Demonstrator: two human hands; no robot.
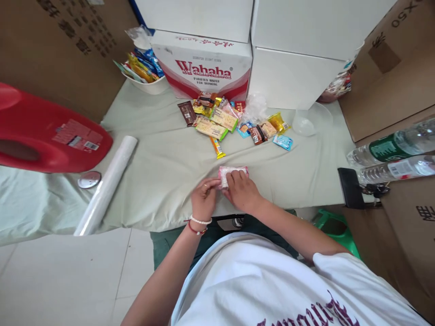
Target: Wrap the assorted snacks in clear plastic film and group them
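A small pink-edged white packet (224, 171) lies on the cloth-covered table close to its front edge. My left hand (204, 198), with a white beaded bracelet and a red one at the wrist, pinches the packet's left edge between finger and thumb. From the right, my right hand (243, 191) curls its fingers over the packet's top and front, hiding part of it. Just beyond the hands lies an orange and yellow snack stick (217, 148). Behind it is a loose pile of wrapped snacks, among them a green-ended wafer pack (211, 128) and a dark brown packet (186, 113).
A Wahaha carton (207, 68) and white boxes (285, 77) stand at the back. A bowl of snack packets (152, 86) sits back left. On the left are a red jug (50, 131) and a plastic film roll (108, 181); bottles (390, 147) lie at right.
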